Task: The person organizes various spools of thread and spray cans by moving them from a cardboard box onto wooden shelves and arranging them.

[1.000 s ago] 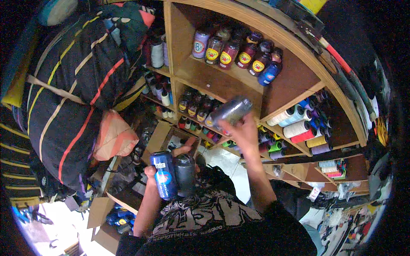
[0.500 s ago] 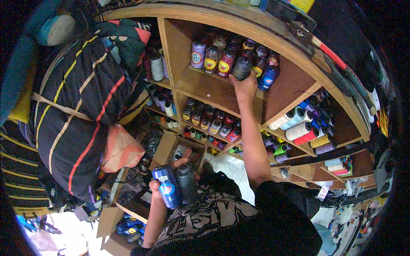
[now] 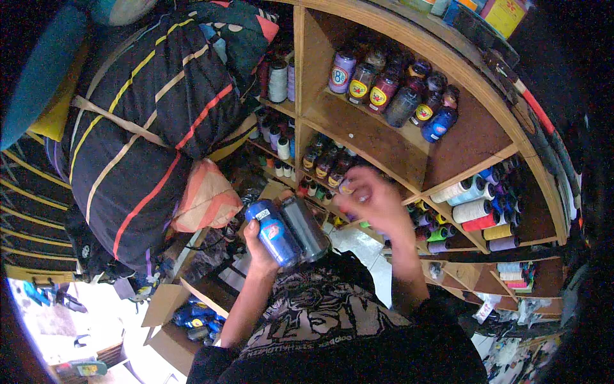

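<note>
My left hand is closed around a blue thread spool in front of my chest. A dark grey thread spool lies side by side with the blue one, held in the same hand; the fingers behind them are hidden. My right hand hangs in mid-air before the lower shelf, blurred, its fingers bent and apart with no spool in them. On the upper shelf a dark grey thread spool stands in the front row, between a maroon spool and other dark ones. A blue spool stands at that row's right end.
A big black striped bundle bulges on the left. Several cones of thread lie in the right compartment. An open cardboard box with blue spools sits below left. Wooden dividers separate the compartments.
My right hand has let go of the dark grey spool on the upper shelf and come down toward me. My left hand has risen slightly with its two spools. The view has shifted.
</note>
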The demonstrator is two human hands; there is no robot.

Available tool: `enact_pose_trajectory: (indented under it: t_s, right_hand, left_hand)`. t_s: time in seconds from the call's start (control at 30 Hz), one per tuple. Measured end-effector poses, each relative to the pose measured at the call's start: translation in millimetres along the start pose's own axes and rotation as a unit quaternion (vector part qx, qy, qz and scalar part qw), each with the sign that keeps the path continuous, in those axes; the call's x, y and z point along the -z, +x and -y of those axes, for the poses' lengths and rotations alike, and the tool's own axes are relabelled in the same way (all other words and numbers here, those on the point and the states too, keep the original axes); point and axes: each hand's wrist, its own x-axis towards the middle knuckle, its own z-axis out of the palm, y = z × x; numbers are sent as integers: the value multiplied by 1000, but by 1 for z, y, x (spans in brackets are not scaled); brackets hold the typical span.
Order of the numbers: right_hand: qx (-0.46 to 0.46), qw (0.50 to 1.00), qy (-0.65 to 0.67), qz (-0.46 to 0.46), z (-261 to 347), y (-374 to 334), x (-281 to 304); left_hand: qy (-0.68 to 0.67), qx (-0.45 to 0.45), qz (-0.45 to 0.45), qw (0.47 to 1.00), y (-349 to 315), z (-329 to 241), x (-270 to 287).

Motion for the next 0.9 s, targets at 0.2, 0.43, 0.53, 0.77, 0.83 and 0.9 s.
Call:
enact_pose_trajectory:
  t_s: [0.2, 0.43, 0.53, 0.77, 0.83, 0.9]
  right_hand:
    - [185, 975, -113, 56, -11, -41, -38]
    - [60, 972, 178, 141, -39, -30, -25]
    - [-62, 937, 297, 171, -51, -25, -27]
    - [126, 988, 81, 48, -39, -27, -44]
    - [119, 992, 50, -3, -32, -25, -44]
    - [103, 981, 158, 46, -79, -16, -42]
  left_hand:
    - [-67, -26, 52, 996, 13, 10, -10]
    - [-4, -14, 81, 997, 11, 4, -18]
    - [-30, -4, 96, 995, 10, 4, -12]
    - [-43, 31, 55, 997, -4, 4, -16]
    - [-59, 24, 51, 997, -7, 3, -15]
    - [-64, 38, 51, 996, -7, -3, -30]
